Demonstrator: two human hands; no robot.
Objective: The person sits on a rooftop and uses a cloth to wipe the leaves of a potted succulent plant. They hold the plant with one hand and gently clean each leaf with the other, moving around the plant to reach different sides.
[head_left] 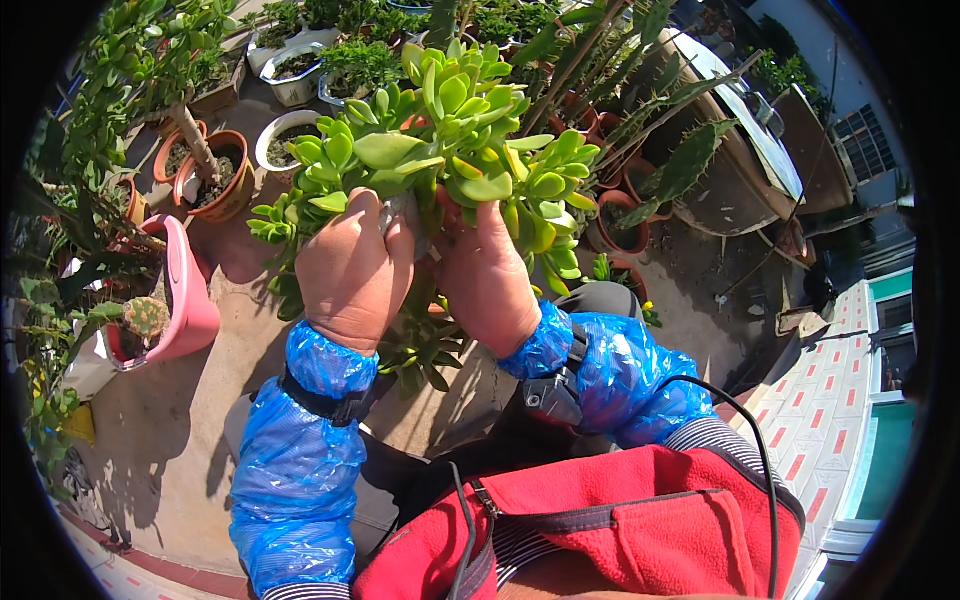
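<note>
A bushy succulent [460, 100] with thick, glossy green leaves stands before me. Both my hands are in among its lower leaves. My left hand [355, 270] is closed, back of the hand up, with a crumpled greyish piece [402, 212] like cloth showing beside its thumb. To the right, my right hand [487, 280] has its thumb raised against a leaf, and its other fingers curl behind the foliage, pinching there. The fingertips of both hands are partly hidden. Blue plastic sleeve covers [300, 480] with black wrist straps wrap both forearms.
Terracotta pots [228, 180] and a white pot [285, 140] stand at the back left. A pink planter [190, 290] with a cactus is at the left. Spiny cactus pads [690, 165] reach in from the right. A tiled wall [800, 420] runs along the right.
</note>
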